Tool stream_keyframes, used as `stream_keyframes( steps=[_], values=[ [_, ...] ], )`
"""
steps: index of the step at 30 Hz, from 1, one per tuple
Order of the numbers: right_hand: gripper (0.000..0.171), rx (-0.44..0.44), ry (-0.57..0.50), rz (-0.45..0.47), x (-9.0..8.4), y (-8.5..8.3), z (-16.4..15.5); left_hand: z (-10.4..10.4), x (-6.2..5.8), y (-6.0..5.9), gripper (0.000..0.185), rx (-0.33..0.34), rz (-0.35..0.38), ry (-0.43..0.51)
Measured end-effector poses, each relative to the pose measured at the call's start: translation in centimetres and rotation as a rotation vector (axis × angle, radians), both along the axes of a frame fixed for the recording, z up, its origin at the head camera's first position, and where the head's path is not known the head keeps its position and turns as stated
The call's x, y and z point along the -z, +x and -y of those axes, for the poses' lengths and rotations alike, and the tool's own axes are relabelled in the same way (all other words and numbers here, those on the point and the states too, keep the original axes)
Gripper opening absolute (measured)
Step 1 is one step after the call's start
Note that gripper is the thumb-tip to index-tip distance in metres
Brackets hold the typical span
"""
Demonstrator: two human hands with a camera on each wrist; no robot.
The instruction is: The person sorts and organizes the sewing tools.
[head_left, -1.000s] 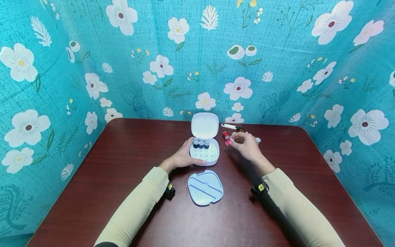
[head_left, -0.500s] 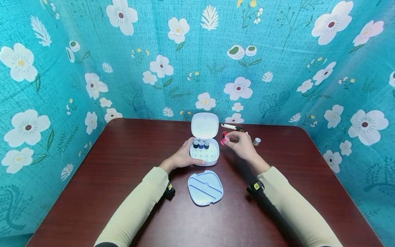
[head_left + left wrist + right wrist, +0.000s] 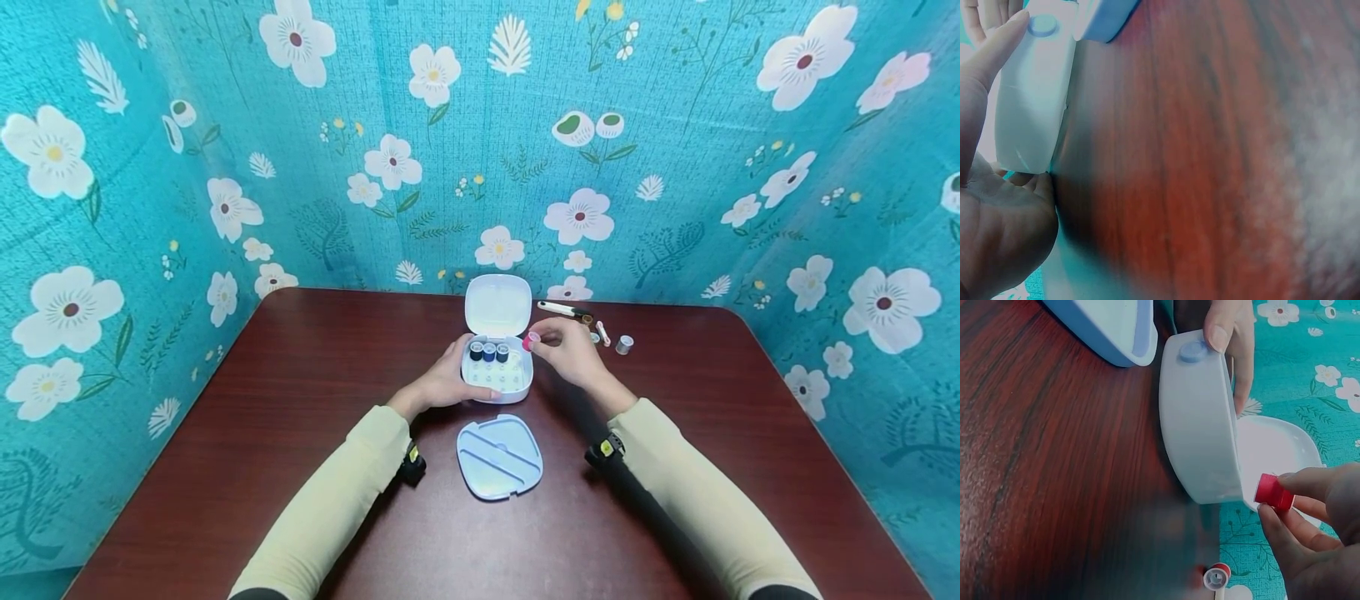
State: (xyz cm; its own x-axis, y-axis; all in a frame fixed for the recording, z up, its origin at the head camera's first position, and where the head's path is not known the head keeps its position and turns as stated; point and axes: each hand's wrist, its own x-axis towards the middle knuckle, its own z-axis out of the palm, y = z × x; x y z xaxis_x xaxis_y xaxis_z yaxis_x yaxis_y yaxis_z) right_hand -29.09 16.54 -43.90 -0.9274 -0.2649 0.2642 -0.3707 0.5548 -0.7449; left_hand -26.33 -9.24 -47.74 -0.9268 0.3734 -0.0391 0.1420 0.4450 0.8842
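A white sewing box [image 3: 516,396] stands on the table with its lid [image 3: 498,305] raised. My left hand [image 3: 438,381] grips it from the left, thumb along the front near a blue button [image 3: 1042,26]. Inside, several pegs rise from the floor, and three dark thread spools [image 3: 489,352] fill part of the back row. My right hand [image 3: 576,352] pinches a pinkish-red thread spool [image 3: 1274,492] between thumb and fingers. In the head view that spool overlaps the box's right back rim.
In front of the box lies a pale blue divided tray [image 3: 498,458]. Behind and right of my right hand are a white-and-black slim tool [image 3: 558,309], a small pale item [image 3: 602,333] and a grey spool [image 3: 625,344]. Another red spool [image 3: 1217,576] lies on the table.
My right hand has carried the pinkish-red spool leftward, from beside the other red spool to the box's right rim. My left hand and the box have stayed put.
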Motion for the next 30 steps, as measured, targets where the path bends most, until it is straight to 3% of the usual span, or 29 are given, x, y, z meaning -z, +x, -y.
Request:
stream_keyframes(
  steps=[16,30],
  values=[
    [0.019,-0.021,0.058,-0.047,0.4,-0.9,1.2,0.0,0.0,-0.3,0.113,0.004,-0.014,-0.015],
    [0.015,-0.048,0.28,-0.087,0.8,-1.1,2.0,0.0,0.1,-0.1,0.111,0.006,-0.014,-0.023]
  ],
)
